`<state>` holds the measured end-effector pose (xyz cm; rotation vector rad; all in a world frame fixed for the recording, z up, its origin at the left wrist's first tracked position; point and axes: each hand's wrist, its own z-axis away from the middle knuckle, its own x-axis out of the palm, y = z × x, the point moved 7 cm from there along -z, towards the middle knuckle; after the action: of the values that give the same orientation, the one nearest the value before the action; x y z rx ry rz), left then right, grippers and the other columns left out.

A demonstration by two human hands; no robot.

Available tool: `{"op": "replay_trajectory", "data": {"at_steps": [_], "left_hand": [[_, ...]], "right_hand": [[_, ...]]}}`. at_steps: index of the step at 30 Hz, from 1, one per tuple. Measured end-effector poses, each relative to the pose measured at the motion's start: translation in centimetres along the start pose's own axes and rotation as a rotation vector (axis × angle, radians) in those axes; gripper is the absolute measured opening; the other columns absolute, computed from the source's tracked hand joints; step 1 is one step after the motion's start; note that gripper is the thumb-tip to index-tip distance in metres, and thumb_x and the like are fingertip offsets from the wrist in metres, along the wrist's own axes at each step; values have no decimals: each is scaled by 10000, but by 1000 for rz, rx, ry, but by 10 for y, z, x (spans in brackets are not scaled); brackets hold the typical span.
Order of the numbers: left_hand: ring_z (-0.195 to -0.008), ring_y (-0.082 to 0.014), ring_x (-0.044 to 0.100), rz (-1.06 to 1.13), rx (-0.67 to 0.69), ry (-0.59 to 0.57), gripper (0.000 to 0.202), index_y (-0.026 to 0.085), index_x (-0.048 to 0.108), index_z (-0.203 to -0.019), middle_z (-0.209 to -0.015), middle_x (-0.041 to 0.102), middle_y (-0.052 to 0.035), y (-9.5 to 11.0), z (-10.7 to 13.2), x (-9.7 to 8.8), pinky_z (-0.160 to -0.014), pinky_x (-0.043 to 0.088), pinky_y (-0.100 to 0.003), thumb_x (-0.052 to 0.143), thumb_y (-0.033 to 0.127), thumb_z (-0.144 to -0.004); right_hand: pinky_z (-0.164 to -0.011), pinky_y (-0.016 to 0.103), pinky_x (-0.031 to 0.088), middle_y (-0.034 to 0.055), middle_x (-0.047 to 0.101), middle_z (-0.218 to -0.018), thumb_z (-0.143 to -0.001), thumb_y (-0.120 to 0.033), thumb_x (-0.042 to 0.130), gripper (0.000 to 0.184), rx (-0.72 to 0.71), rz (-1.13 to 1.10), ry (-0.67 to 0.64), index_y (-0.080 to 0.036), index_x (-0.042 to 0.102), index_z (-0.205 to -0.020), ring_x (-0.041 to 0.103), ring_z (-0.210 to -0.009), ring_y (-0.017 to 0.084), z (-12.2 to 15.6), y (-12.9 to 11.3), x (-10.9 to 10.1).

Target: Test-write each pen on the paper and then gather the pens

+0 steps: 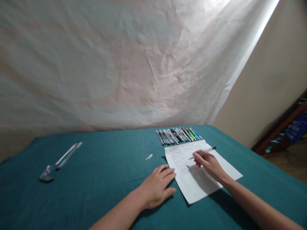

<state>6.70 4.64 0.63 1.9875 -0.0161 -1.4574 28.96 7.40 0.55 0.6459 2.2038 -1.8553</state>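
A white sheet of paper [211,179] with handwritten lines on its upper half lies on the teal tablecloth [100,179]. My right hand [209,163] rests on the sheet, its fingers closed round a pen [206,151] whose tip touches the written part. My left hand [157,187] lies flat on the cloth with its fingers stretched out, the fingertips touching the paper's left edge. It holds nothing.
A row of several pens [178,135] lies just beyond the paper. A small pen cap [149,157] sits left of the sheet. Two clear pens and a small packet [59,161] lie at far left. A white sheet [120,64] hangs behind the table.
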Motion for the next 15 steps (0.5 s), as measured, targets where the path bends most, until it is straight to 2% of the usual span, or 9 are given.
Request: {"op": "replay_trajectory", "data": {"at_steps": [5, 15], "left_hand": [[-1248, -271, 224, -2, -14, -5, 506, 247, 366, -1281, -1351, 356, -58, -3, -1, 2, -1007, 180, -441, 413, 438, -815], [-1240, -263, 248, -32, -29, -24, 495, 244, 356, -1288, -1354, 352, -58, -3, -3, 3, -1008, 186, -429, 378, 438, -834]], "right_hand": [[-518, 254, 427, 27, 596, -628, -760, -467, 504, 325, 70, -31, 3, -154, 564, -823, 533, -528, 133, 7, 26, -16], [-514, 245, 389, -13, 548, -557, -762, -414, 518, 238, 85, -51, 54, -176, 519, -770, 490, -496, 120, 12, 44, -27]]}}
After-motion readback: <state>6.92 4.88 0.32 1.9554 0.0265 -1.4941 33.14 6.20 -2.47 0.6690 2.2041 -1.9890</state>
